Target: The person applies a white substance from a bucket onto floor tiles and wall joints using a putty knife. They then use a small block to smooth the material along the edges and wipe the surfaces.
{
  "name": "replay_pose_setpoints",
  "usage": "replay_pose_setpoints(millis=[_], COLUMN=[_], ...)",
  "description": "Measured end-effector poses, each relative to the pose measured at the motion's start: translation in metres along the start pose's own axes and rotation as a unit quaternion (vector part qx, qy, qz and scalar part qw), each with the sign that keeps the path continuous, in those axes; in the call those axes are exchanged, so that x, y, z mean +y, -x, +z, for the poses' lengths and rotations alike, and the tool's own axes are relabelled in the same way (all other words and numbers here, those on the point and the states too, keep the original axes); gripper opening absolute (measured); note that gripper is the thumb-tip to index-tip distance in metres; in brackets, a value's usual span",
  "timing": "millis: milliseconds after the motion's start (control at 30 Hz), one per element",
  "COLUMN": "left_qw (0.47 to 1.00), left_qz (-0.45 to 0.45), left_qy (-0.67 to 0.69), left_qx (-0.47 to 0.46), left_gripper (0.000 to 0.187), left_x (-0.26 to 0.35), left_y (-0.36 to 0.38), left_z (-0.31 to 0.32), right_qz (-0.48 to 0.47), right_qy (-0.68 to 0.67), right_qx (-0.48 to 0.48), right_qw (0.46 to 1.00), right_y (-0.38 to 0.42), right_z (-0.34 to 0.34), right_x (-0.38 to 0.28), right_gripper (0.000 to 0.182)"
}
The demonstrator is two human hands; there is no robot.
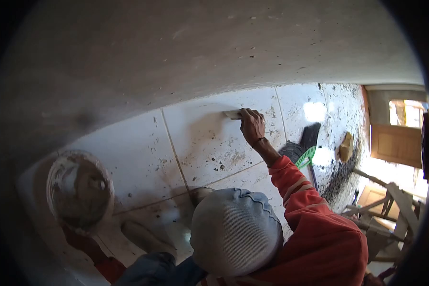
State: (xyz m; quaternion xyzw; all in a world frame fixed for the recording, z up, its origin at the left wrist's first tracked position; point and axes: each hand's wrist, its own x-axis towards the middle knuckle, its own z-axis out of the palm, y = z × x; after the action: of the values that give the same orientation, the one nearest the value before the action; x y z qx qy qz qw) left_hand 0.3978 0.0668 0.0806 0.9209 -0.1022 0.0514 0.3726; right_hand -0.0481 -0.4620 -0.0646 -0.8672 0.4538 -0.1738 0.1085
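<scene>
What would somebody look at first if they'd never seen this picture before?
Probably the bright red sleeve at lower right, leading up to the right hand, which holds a flat tool a little above the middle. The big pale knit cap at bottom centre stands out too. Next might come the smeared bucket at left and the green-and-black broom right of the hand.
</scene>
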Motion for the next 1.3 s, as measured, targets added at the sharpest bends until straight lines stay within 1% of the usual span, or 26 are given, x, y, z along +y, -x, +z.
replay_pose_setpoints(millis=[33, 67, 100, 133, 167, 200, 233, 267, 367, 433, 467, 500, 567, 633, 700, 767, 800, 833, 867, 933, 967, 1033, 1067, 1167, 1233, 1300], left_qw=[0.998, 0.99, 0.994, 0.994, 0.977, 0.934, 0.931, 0.93, 0.95, 0.935, 0.931, 0.928, 0.956, 0.943, 0.924, 0.89, 0.93, 0.936, 0.931, 0.939, 0.941, 0.867, 0.865, 0.863, 0.861, 0.875], left_qz=[-0.025, -0.049, 0.005, 0.057, -0.081, -0.211, -0.219, -0.163, -0.201, -0.179, -0.206, -0.212, -0.11, -0.122, -0.13, -0.197, -0.16, -0.194, -0.203, -0.184, -0.188, -0.314, -0.289, -0.291, -0.294, -0.283], left_qy=[0.062, 0.126, 0.109, 0.086, 0.189, 0.287, 0.291, 0.327, 0.226, 0.282, 0.268, 0.264, 0.226, 0.234, 0.246, 0.295, 0.199, 0.171, 0.154, 0.09, 0.077, 0.225, 0.265, 0.278, 0.29, 0.271], left_qx=[-0.021, -0.033, -0.028, -0.023, -0.052, 0.021, 0.029, 0.026, 0.081, 0.123, 0.138, 0.156, 0.149, 0.204, 0.261, 0.288, 0.265, 0.238, 0.26, 0.275, 0.271, 0.314, 0.313, 0.305, 0.296, 0.285], left_gripper=[0.055, 0.059, 0.059, 0.058, 0.055, 0.05, 0.049, 0.043, 0.04, 0.043, 0.044, 0.044, 0.043, 0.044, 0.045, 0.048, 0.048, 0.048, 0.047, 0.045, 0.045, 0.045, 0.043, 0.043, 0.042, 0.042], left_x=[-0.002, -0.005, -0.036, -0.067, -0.07, -0.006, 0.021, 0.035, 0.085, 0.092, 0.097, 0.088, 0.067, 0.08, 0.087, 0.075, 0.056, 0.07, 0.068, 0.051, 0.048, 0.086, 0.065, 0.039, 0.01, -0.019], left_y=[0.001, 0.002, -0.003, -0.001, 0.004, 0.02, 0.025, 0.033, 0.053, 0.07, 0.084, 0.1, 0.135, 0.181, 0.219, 0.267, 0.298, 0.259, 0.266, 0.27, 0.269, 0.257, 0.298, 0.295, 0.291, 0.281], left_z=[-0.001, -0.002, -0.003, -0.006, -0.011, -0.001, -0.005, -0.012, -0.068, -0.108, -0.138, -0.169, -0.229, -0.254, -0.279, -0.302, -0.311, -0.308, -0.309, -0.324, -0.34, -0.345, -0.348, -0.345, -0.334, -0.327], right_qz=[0.012, 0.03, 0.091, 0.089, 0.088, 0.111, 0.103, 0.071, -0.013, -0.125, -0.181, -0.196, -0.207, -0.156, -0.149, -0.273, -0.33, -0.346, -0.351, -0.29, -0.241, -0.195, -0.144, -0.085, -0.253, -0.346], right_qy=[0.022, -0.084, -0.128, -0.157, -0.189, -0.251, -0.298, -0.352, -0.456, -0.43, -0.373, -0.376, -0.291, -0.235, -0.231, -0.305, -0.24, -0.175, -0.175, -0.24, -0.252, -0.24, -0.217, -0.238, -0.192, -0.15], right_qx=[-0.023, -0.012, -0.046, -0.041, -0.039, -0.113, -0.152, -0.169, -0.222, -0.27, -0.268, -0.279, -0.259, -0.197, -0.22, -0.232, -0.261, -0.328, -0.336, -0.328, -0.328, -0.267, -0.207, -0.269, -0.277, -0.381], right_qw=[0.999, 0.996, 0.987, 0.983, 0.977, 0.955, 0.937, 0.918, 0.862, 0.852, 0.87, 0.862, 0.897, 0.939, 0.936, 0.882, 0.875, 0.862, 0.856, 0.866, 0.878, 0.913, 0.943, 0.929, 0.907, 0.844], right_y=[0.002, -0.002, -0.013, -0.018, -0.024, -0.031, -0.035, -0.037, -0.033, -0.033, -0.032, -0.034, -0.042, -0.051, -0.038, 0.005, 0.05, 0.081, 0.086, 0.086, 0.069, 0.019, 0.004, 0.004, 0.063, 0.098], right_z=[0.008, 0.01, 0.003, 0.013, 0.025, 0.027, 0.028, 0.033, 0.06, 0.058, 0.058, 0.072, 0.113, 0.138, 0.16, 0.203, 0.176, 0.16, 0.153, 0.15, 0.184, 0.2, 0.172, 0.23, 0.253, 0.19], right_x=[0.002, 0.004, -0.012, -0.016, -0.021, -0.038, -0.061, -0.085, -0.169, -0.224, -0.249, -0.266, -0.29, -0.3, -0.311, -0.332, -0.356, -0.374, -0.382, -0.408, -0.408, -0.405, -0.422, -0.448, -0.479, -0.504], right_gripper=[0.013, 0.01, 0.018, 0.024, 0.03, 0.038, 0.039, 0.039, 0.037, 0.037, 0.035, 0.035, 0.034, 0.035, 0.036, 0.034, 0.031, 0.029, 0.029, 0.029, 0.033, 0.03, 0.031, 0.039, 0.044, 0.048])
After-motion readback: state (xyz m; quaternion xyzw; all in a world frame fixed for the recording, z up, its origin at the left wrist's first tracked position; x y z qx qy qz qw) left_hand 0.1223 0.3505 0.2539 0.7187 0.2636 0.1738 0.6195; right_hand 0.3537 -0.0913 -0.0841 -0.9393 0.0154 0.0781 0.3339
